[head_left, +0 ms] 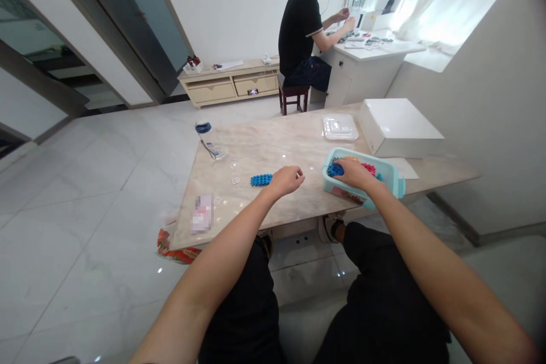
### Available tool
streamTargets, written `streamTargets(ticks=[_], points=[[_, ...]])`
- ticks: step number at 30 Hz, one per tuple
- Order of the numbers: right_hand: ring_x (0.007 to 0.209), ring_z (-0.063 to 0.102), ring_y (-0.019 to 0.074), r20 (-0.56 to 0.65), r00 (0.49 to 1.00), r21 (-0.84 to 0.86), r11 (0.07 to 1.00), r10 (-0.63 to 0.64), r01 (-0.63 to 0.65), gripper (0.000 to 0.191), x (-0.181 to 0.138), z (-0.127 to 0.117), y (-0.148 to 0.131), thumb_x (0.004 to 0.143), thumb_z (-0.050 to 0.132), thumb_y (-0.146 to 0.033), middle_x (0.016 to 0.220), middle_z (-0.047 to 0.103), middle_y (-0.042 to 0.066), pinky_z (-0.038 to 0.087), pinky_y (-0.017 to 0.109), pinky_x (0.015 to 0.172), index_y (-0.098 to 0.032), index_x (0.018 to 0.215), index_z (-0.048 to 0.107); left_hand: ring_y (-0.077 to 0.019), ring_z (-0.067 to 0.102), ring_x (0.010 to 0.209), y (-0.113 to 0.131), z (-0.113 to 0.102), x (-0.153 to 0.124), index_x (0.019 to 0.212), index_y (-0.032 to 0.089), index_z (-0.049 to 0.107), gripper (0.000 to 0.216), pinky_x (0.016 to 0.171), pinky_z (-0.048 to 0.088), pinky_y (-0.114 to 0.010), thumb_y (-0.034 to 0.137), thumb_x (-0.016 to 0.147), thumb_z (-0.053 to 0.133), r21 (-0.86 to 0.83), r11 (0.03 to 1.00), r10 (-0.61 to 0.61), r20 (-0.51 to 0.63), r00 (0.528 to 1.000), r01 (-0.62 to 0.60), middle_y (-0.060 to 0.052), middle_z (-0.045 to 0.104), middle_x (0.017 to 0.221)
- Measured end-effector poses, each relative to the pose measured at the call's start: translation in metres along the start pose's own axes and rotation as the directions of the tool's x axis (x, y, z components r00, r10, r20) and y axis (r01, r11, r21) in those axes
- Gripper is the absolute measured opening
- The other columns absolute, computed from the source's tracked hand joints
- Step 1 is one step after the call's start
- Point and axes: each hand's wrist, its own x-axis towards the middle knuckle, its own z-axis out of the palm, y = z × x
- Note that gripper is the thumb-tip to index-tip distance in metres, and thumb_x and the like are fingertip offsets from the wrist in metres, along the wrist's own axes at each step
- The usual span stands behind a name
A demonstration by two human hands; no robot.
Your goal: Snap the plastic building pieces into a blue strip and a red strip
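Observation:
My left hand [286,180] rests on the marble table [264,148], fingers curled in, right beside a blue studded brick strip [261,180] that it touches at its right end. My right hand [354,173] reaches into a light teal box [390,173] full of coloured bricks, with its fingers down among them by a blue piece [335,170]. Whether it grips one is hidden.
A clear plastic lid [340,127] and a white box [398,126] lie at the table's far right. A water bottle [210,140] lies at the far left edge. Another person sits at a white desk [367,60] beyond. A red wrapper [174,250] hangs at the near left corner.

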Motion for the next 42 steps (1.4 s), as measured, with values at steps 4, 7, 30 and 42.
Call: streamTargets(ticks=[4, 7, 30, 42], points=[[0.115, 0.072, 0.0311, -0.015, 1.0, 0.019, 0.999, -0.025, 0.025, 0.038, -0.001, 0.0, 0.001, 0.088, 0.075, -0.028, 0.124, 0.077, 0.017, 0.054, 0.036, 0.102, -0.013, 0.122, 0.077, -0.0267, 0.076, 0.11, 0.01, 0.007, 0.006, 0.119, 0.022, 0.078, 0.029, 0.095, 0.058, -0.034, 0.038, 0.102, 0.06, -0.058, 0.998, -0.006, -0.057, 0.998, 0.003, -0.01, 0.082, 0.118], [0.115, 0.072, 0.0315, -0.072, 0.997, 0.062, 0.997, -0.035, 0.039, 0.042, -0.002, 0.003, 0.007, 0.089, 0.078, -0.035, 0.124, 0.077, 0.016, 0.055, 0.039, 0.104, -0.015, 0.125, 0.076, -0.0255, 0.075, 0.11, 0.019, 0.011, 0.012, 0.12, 0.023, 0.078, 0.029, 0.095, 0.058, -0.033, 0.037, 0.103, 0.058, -0.079, 0.997, -0.002, -0.125, 0.992, -0.008, -0.008, 0.083, 0.118], [0.116, 0.069, 0.0292, -0.399, 0.9, 0.493, 0.787, -0.174, 0.371, 0.052, 0.039, 0.007, -0.118, 0.09, 0.081, -0.034, 0.126, 0.068, 0.013, 0.059, 0.046, 0.106, -0.021, 0.138, 0.064, -0.0223, 0.078, 0.088, -0.039, -0.001, 0.009, 0.088, 0.02, 0.078, 0.078, 0.089, 0.057, -0.032, 0.065, 0.11, 0.018, -0.369, 0.928, -0.137, -0.195, 0.971, 0.057, -0.008, 0.082, 0.086], [0.105, 0.07, 0.0266, -0.14, 0.928, 0.47, 0.802, -0.345, 0.369, 0.05, 0.094, 0.055, -0.217, 0.076, 0.096, -0.03, 0.114, 0.075, 0.011, 0.055, 0.035, 0.096, -0.015, 0.119, 0.075, -0.0231, 0.073, 0.071, -0.133, -0.006, -0.031, 0.072, 0.018, 0.075, 0.045, 0.069, 0.051, -0.028, 0.046, 0.102, 0.056, -0.448, 0.867, -0.322, -0.171, 0.931, 0.218, -0.007, 0.07, 0.06]])
